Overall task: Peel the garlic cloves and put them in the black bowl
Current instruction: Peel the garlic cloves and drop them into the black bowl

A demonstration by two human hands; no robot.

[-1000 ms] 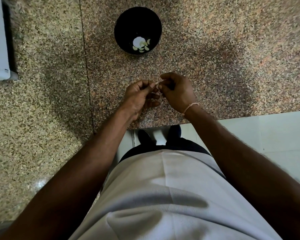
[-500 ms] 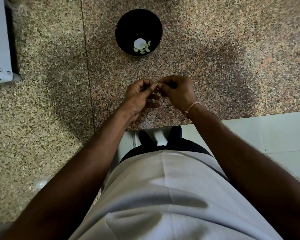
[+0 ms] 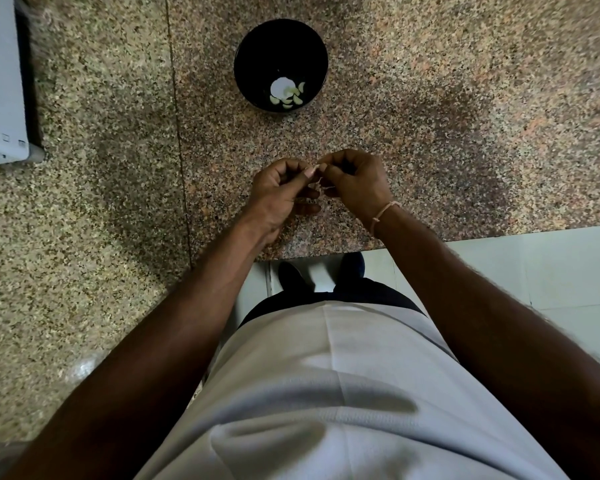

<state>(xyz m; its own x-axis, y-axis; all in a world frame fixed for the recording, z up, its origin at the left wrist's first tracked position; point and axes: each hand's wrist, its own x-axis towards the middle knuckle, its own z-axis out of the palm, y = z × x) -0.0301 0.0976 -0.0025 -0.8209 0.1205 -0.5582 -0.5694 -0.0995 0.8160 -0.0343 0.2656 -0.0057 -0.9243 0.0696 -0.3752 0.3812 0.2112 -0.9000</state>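
Observation:
The black bowl (image 3: 253, 43) stands on the granite counter, straight beyond my hands. Several peeled garlic cloves (image 3: 289, 96) lie in its bottom. My left hand (image 3: 280, 192) and my right hand (image 3: 355, 181) meet above the counter, fingertips together. Between them they pinch a small garlic clove (image 3: 317, 178), mostly hidden by the fingers; a thin pale shred of skin shows below it. A pink thread band circles my right wrist.
The speckled granite counter (image 3: 465, 116) has a seam running down its left part and ends just below my hands at a front edge. A white appliance (image 3: 0, 81) sits at the far left. White floor tiles and my shoes show beneath the edge.
Both hands stay joined at the clove with small finger movements; a bit of skin now hangs below the fingertips. The view has shifted slightly, the bowl sitting lower in frame.

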